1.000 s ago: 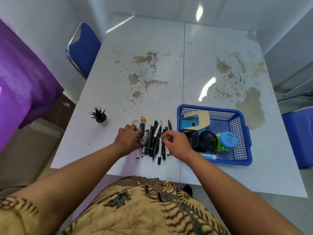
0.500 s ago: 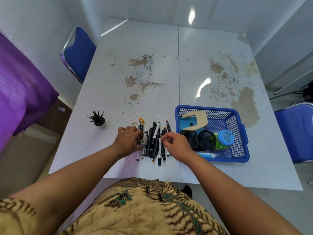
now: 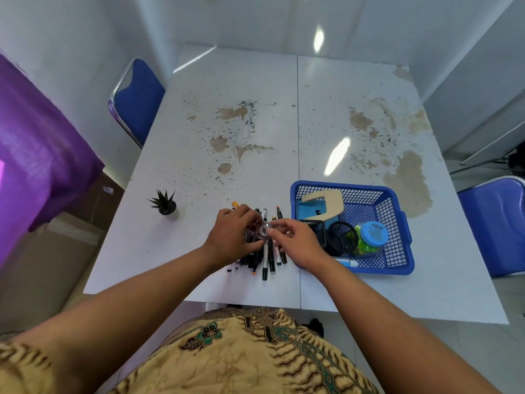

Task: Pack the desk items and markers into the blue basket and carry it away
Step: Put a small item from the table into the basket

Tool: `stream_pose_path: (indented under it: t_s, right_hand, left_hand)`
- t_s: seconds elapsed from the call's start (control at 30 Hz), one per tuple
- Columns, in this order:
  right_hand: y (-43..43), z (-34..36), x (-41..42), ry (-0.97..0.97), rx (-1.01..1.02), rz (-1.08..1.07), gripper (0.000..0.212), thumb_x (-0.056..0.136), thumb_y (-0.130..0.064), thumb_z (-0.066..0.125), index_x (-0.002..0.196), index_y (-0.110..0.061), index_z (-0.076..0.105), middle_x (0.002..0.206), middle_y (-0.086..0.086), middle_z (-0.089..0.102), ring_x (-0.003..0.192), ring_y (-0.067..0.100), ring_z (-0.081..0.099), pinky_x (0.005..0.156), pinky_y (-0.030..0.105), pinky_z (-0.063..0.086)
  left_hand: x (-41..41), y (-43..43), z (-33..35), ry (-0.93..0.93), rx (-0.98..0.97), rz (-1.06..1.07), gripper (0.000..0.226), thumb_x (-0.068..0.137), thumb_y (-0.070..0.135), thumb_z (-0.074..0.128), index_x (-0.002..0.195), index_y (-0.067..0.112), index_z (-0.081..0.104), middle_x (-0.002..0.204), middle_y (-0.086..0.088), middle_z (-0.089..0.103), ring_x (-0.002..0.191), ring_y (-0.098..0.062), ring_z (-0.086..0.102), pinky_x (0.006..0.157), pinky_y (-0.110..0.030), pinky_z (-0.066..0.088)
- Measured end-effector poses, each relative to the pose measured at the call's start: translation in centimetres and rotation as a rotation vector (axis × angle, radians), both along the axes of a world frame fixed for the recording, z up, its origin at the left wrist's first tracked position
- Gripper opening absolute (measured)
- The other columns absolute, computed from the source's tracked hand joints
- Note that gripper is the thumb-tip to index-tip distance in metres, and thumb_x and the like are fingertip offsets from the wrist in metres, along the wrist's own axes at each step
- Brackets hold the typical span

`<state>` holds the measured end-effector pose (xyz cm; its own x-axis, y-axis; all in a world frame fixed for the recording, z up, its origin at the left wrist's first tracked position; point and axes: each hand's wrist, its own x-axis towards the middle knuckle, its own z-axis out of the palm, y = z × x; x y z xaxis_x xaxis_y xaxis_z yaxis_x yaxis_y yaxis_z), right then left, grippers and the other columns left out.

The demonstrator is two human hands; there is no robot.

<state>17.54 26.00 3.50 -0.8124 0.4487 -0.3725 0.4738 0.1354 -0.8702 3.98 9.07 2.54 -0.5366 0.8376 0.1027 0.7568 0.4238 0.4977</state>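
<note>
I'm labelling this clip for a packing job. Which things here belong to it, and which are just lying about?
Job: markers; clear disc pinched by left hand and right hand; blue basket; small potted plant, likely.
Lying about: blue chair; second blue chair; purple cloth.

One wide-angle head view stands at the near edge of the table [image 3: 156,251], facing forward and steeply down, close over the left hand [image 3: 235,237] and right hand [image 3: 295,243]; the far walls [image 3: 255,21] bend, probably lens distortion.
</note>
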Motion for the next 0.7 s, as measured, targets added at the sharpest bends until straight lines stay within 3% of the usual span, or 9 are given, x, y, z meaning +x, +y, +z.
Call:
stream_pose_path:
  t_s: [0.17, 0.23, 0.33, 0.53, 0.7]
  right_hand:
    - [1.6, 1.0, 2.0, 0.039, -0.049, -0.022, 0.021, 0.097, -0.022, 0.077, 0.118, -0.019, 0.075, 0.092, 0.003, 0.078, 0.073, 0.013, 0.073, 0.067, 0.024, 0.059]
    - [2.6, 1.4, 3.1, 0.047, -0.066, -0.043, 0.019, 0.099, -0.017, 0.074, 0.118, -0.018, 0.074, 0.092, 0.006, 0.078, 0.071, 0.014, 0.072, 0.066, 0.028, 0.06]
    - [4.7, 1.6, 5.2, 0.053, -0.078, -0.081, 0.02, 0.1, -0.013, 0.073, 0.119, -0.018, 0.072, 0.097, 0.007, 0.077, 0.073, 0.017, 0.073, 0.07, 0.032, 0.063]
    - [9.5, 2.6, 9.2, 0.072, -0.165, -0.115, 0.026, 0.096, -0.001, 0.075, 0.119, -0.013, 0.072, 0.109, 0.016, 0.076, 0.093, 0.03, 0.078, 0.083, 0.035, 0.065]
    - [12.8, 3.8, 12.2, 0.04, -0.248, -0.125, 0.025, 0.095, -0.012, 0.078, 0.12, -0.01, 0.074, 0.111, 0.016, 0.078, 0.1, 0.029, 0.078, 0.088, 0.035, 0.065]
  left_hand:
    - [2.1, 2.7, 1.4, -0.078, 0.064, -0.052, 0.05, 0.079, 0.052, 0.084, 0.119, 0.032, 0.061, 0.112, 0.015, 0.056, 0.09, -0.002, 0.055, 0.084, -0.028, 0.051]
    - [2.9, 3.6, 1.7, -0.189, 0.075, -0.061, 0.05, 0.081, 0.048, 0.085, 0.122, 0.032, 0.061, 0.115, 0.016, 0.056, 0.093, -0.001, 0.06, 0.08, -0.02, 0.054]
    - [4.2, 5.1, 2.0, -0.278, 0.066, -0.046, 0.045, 0.089, 0.048, 0.08, 0.127, 0.032, 0.062, 0.114, 0.017, 0.064, 0.097, 0.0, 0.061, 0.082, -0.018, 0.05]
    - [7.2, 9.0, 2.9, -0.332, 0.066, -0.033, 0.029, 0.091, 0.043, 0.079, 0.117, 0.031, 0.072, 0.097, 0.019, 0.068, 0.089, 0.002, 0.062, 0.075, -0.016, 0.048]
    - [10.1, 12.1, 3.6, -0.306, 0.09, -0.071, 0.028, 0.089, 0.041, 0.082, 0.112, 0.026, 0.075, 0.095, 0.015, 0.071, 0.086, -0.002, 0.065, 0.074, -0.022, 0.056]
